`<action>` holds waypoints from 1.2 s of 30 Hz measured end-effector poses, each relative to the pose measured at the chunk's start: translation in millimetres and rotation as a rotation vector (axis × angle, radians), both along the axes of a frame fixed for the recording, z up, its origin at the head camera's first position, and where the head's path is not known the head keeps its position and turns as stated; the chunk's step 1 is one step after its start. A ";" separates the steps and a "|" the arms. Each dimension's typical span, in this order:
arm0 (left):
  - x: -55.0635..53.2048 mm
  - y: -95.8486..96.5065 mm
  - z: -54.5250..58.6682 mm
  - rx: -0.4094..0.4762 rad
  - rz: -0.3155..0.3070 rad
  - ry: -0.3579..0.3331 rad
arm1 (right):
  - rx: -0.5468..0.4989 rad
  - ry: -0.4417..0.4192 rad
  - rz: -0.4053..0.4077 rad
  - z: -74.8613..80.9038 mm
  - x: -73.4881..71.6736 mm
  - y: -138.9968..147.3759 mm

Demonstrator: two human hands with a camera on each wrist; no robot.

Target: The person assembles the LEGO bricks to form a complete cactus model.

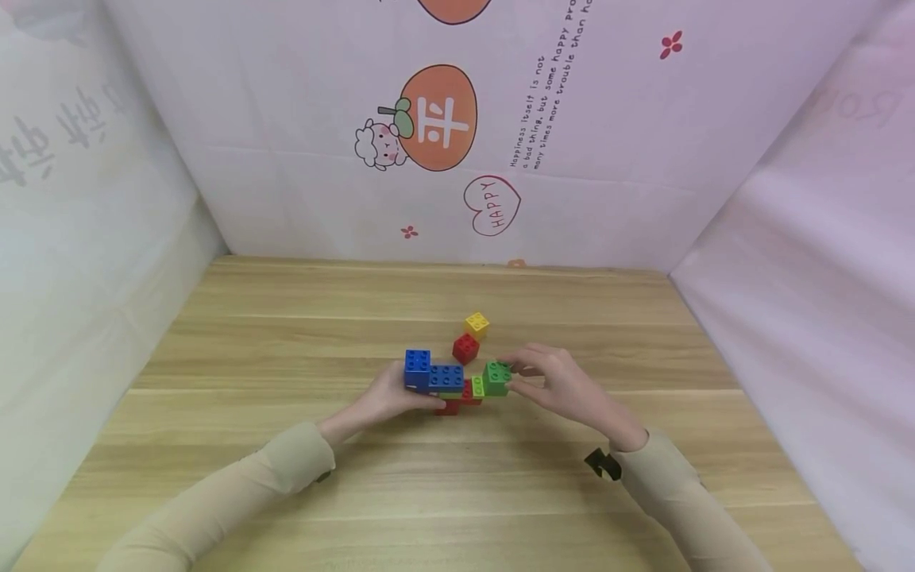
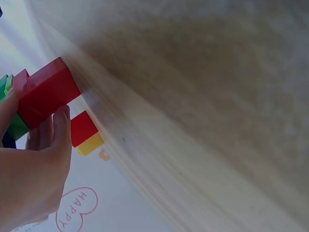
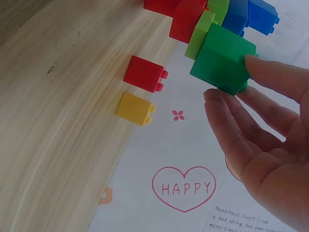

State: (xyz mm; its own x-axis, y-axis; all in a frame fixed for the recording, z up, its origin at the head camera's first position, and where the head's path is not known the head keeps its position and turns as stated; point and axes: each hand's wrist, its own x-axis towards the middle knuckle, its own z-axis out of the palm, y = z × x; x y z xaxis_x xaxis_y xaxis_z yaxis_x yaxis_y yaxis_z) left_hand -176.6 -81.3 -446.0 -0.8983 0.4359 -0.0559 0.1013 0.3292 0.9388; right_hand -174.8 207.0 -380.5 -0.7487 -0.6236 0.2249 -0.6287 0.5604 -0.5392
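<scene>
Head view: the left hand (image 1: 389, 397) grips the brick build (image 1: 446, 376), lengthwise roughly parallel to the desk's far edge (image 1: 343, 267). The right hand (image 1: 561, 385) pinches the green block (image 1: 496, 380) at its right end.

Head view downward; wrist views (close)

Here's the stacked build (image 1: 445, 383), studs up in the left grip (image 1: 388, 392): a blue block (image 1: 418, 361) with four studs stands tallest, right by that grip, then a lower, longer blue brick (image 1: 446, 376) reaching toward the right grip (image 1: 561, 383), lime and red layers beneath. And there's the green block (image 1: 496, 379), studs up, pinched in the right grip's fingertips, up against the lime end piece (image 1: 477, 387); whether it's seated, can't tell!
</scene>
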 end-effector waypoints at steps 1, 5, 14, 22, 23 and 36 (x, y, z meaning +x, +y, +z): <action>0.1 -0.5 0.4 0.003 -0.003 -0.005 | -0.001 0.001 0.002 0.0 0.0 0.0; 0.4 -2.3 0.6 0.015 -0.016 -0.019 | -0.005 0.002 0.004 0.1 0.4 -0.2; 2.2 -3.8 0.2 0.004 -0.002 -0.043 | 0.012 0.006 -0.004 1.6 0.9 -0.5; 1.5 -7.0 0.8 -0.009 0.013 -0.036 | -0.003 0.039 -0.005 4.4 0.6 1.0; 1.4 -7.6 1.1 -0.018 0.016 -0.032 | -0.010 0.046 -0.004 4.5 0.1 1.3; 3.6 -12.0 7.1 -0.055 0.077 -0.067 | -0.038 0.029 -0.031 7.5 -14.1 2.6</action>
State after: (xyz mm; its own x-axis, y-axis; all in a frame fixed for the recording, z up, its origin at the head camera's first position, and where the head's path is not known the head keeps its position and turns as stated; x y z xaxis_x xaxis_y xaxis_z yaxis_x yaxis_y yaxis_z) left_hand -173.0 -93.3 -438.8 -0.9224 0.3603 -0.1394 0.0109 0.3850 0.9229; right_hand -188.9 209.5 -373.0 -0.7604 -0.5906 0.2701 -0.6270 0.5590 -0.5426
